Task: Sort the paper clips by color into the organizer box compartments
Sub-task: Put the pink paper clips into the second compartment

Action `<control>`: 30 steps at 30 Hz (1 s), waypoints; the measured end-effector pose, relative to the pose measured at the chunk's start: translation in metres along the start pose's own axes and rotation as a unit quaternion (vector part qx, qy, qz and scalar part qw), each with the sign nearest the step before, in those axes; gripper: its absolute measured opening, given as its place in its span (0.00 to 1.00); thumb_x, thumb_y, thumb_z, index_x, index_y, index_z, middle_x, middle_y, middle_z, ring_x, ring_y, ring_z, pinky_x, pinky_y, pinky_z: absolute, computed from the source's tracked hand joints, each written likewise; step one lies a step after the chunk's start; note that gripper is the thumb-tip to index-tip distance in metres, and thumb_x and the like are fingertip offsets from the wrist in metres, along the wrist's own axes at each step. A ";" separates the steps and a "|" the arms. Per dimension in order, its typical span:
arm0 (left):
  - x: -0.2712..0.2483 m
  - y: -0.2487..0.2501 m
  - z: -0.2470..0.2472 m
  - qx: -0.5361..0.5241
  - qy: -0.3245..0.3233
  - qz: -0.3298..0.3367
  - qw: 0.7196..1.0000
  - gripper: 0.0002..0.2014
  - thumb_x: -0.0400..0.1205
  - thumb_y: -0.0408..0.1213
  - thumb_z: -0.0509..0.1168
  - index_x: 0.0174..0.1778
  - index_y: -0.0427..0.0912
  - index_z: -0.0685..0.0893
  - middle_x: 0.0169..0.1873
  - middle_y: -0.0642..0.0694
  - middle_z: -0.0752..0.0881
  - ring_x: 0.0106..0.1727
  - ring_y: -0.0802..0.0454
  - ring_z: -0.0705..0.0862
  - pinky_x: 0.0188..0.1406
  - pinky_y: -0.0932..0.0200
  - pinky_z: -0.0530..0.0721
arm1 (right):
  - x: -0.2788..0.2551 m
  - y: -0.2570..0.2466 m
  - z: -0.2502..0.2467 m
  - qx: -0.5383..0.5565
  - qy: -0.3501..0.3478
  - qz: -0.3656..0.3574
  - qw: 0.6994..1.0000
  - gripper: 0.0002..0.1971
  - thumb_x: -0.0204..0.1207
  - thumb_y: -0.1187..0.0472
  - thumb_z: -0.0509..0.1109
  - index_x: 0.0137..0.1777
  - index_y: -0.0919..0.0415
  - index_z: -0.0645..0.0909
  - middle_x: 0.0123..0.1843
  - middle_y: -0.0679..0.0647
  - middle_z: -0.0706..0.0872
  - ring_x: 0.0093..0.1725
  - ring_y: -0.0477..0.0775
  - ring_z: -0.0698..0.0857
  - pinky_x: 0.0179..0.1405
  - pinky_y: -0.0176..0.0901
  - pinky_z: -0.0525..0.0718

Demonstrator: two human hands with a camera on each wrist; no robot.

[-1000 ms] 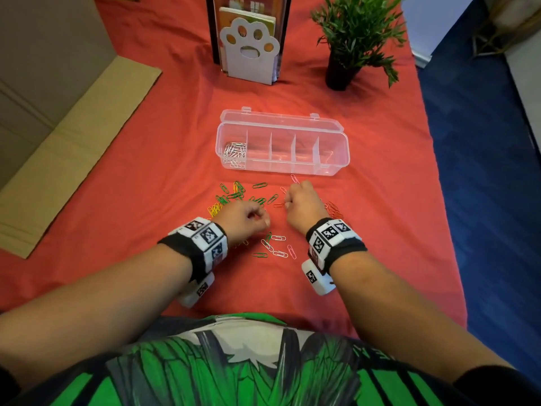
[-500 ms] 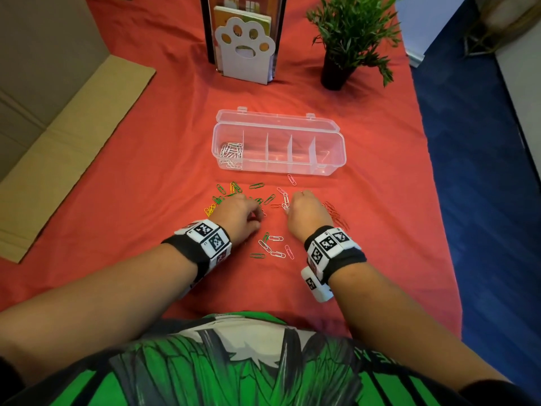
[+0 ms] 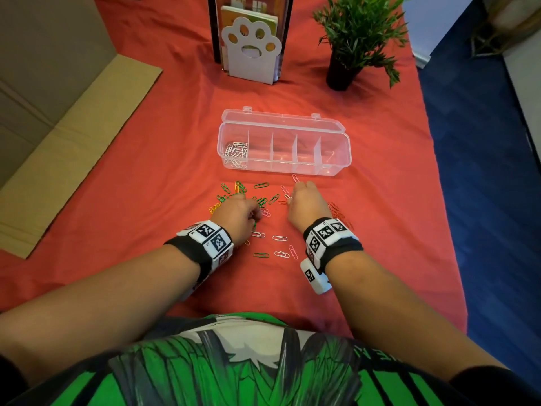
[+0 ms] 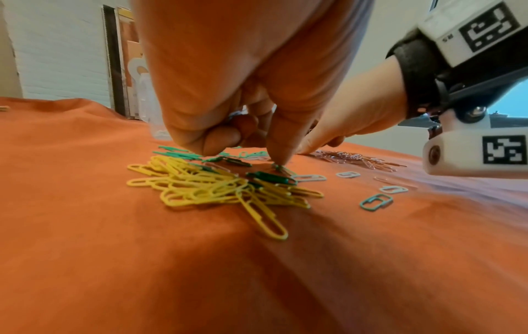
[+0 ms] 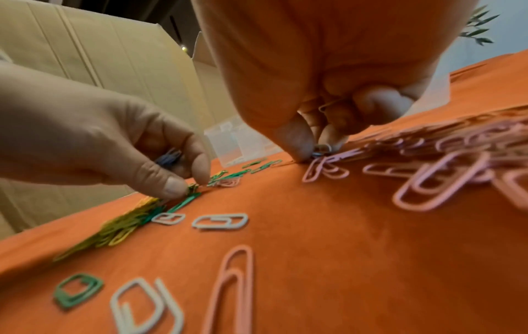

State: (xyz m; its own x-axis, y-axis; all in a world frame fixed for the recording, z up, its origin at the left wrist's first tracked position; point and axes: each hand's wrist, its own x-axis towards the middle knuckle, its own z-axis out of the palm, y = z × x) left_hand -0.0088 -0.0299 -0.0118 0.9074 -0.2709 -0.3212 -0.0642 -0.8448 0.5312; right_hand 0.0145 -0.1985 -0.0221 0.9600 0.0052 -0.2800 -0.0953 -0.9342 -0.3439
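1. Head view, nearest: a green printed shirt (image 3: pixel 222 364) fills the bottom edge, cut off by the frame; both forearms reach forward over the red tablecloth (image 3: pixel 117 177).
2. Four loose paper clips lie between the wrists: two white paper clips (image 3: pixel 280 238), one green paper clip (image 3: pixel 261 255) and one pink paper clip (image 3: pixel 292 251); a further white one is half hidden by the left wrist.
3. The left hand (image 3: pixel 238 213) is knuckles-up, so its fingertips are hidden from above. In the left wrist view its fingers (image 4: pixel 278 144) are curled, the thumb tip pressing a green clip on the cloth, with more clips bunched inside the curled fingers; their number cannot be made out.
4. The yellow clip pile (image 4: pixel 205 187) lies just beside that hand on its outer side, too tangled to count.
5. The right hand (image 3: pixel 307 205) is also fisted. In the right wrist view its thumb and forefinger (image 5: pixel 297 137) pinch a clip at the cloth, and another clip shows inside the curled fingers.
6. The pink clip pile (image 5: pixel 445 156) touches those fingertips; it is blurred and uncountable.
7. Beyond the hands, the clear organizer box (image 3: pixel 339 159) stands open. It has five compartments; only the leftmost holds white clips (image 3: pixel 235 152).
8. Farthest: one paw-print holder (image 3: pixel 251 51) and one potted plant (image 3: pixel 360 27), its top cropped.
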 end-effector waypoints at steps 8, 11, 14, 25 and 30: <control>-0.006 0.008 0.009 0.091 -0.062 0.063 0.992 0.09 0.75 0.38 0.68 0.51 0.44 0.86 0.52 0.42 0.80 0.56 0.43 0.80 0.54 0.53 0.79 | -0.005 0.014 -0.016 0.192 -0.035 0.069 0.978 0.05 0.77 0.67 0.60 0.44 0.57 0.74 0.38 0.51 0.80 0.39 0.52 0.78 0.39 0.40 0.73; -0.008 0.007 0.009 0.104 -0.065 0.075 0.990 0.07 0.76 0.37 0.67 0.48 0.41 0.85 0.51 0.41 0.79 0.55 0.42 0.81 0.53 0.52 0.78 | -0.015 0.020 -0.018 0.372 -0.073 0.116 0.918 0.10 0.79 0.68 0.57 0.44 0.55 0.76 0.33 0.48 0.76 0.29 0.46 0.73 0.25 0.36 0.71; -0.009 0.007 0.009 0.126 -0.076 0.080 0.986 0.07 0.78 0.38 0.65 0.47 0.41 0.84 0.52 0.41 0.79 0.56 0.42 0.80 0.53 0.52 0.77 | -0.029 0.019 -0.017 0.528 -0.116 0.178 0.822 0.09 0.78 0.69 0.60 0.38 0.57 0.73 0.29 0.51 0.72 0.26 0.47 0.72 0.15 0.33 0.68; -0.014 0.010 0.012 0.262 -0.061 0.137 0.953 0.12 0.82 0.42 0.58 0.56 0.38 0.77 0.55 0.40 0.78 0.57 0.39 0.80 0.53 0.45 0.79 | -0.091 0.008 0.022 -0.060 -0.071 -0.128 0.987 0.10 0.73 0.60 0.67 0.51 0.64 0.77 0.52 0.61 0.77 0.52 0.64 0.80 0.53 0.54 0.81; -0.019 0.011 0.016 0.261 -0.057 0.171 0.948 0.09 0.83 0.35 0.53 0.56 0.40 0.74 0.53 0.40 0.80 0.56 0.38 0.81 0.50 0.46 0.78 | -0.102 -0.001 0.027 -0.162 -0.014 -0.192 0.968 0.16 0.73 0.66 0.48 0.46 0.65 0.79 0.44 0.62 0.81 0.42 0.65 0.83 0.34 0.54 0.83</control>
State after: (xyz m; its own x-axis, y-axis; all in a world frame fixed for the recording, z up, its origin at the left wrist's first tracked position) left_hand -0.0332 -0.0412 -0.0127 0.7482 -0.5926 -0.2985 -0.5698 -0.8043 0.1685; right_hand -0.0903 -0.1886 -0.0177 0.8998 0.3803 -0.2137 0.3598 -0.9240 -0.1295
